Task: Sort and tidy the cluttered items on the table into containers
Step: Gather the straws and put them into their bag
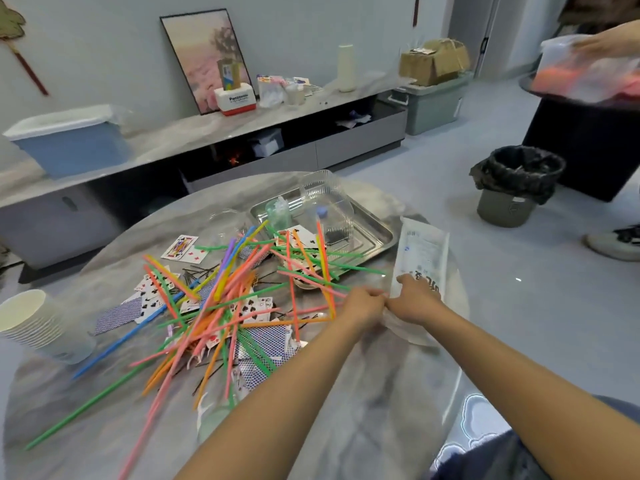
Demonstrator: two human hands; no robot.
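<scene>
The fingers (375, 295) of both hands are pinching the near end of the bag (420, 258), a long clear one with print on it. The left hand (362, 304) and the right hand (414, 301) are meeting at the bag's mouth, fingers curled tight on the thin plastic. It looks like they are pulling the mouth open so things can go in.

To do this well, each hand should be holding only one side of the mouth and tugging gently apart. Pulling too hard could rip the plastic. The mouth should be pointing at the pile so the straws can slide in long way first.

The bag is lying flat on the right side of the surface (363, 393), near the edge, just beside the tray (381, 233).

The straws (221, 299) are lying in a big messy heap in the middle, pink, green, orange, yellow and blue, all crossing over each other. They look thin and light, so they should be easy to bunch. Cards (266, 337) are hiding under them, some face up and some showing blue backs. Thin dark pins seem to be mixed in too, but they are too small to tell.

Cups (31, 323) are stacking at the left. Farther back, the tray is holding a clear box (325, 199) and small bottles.
</scene>
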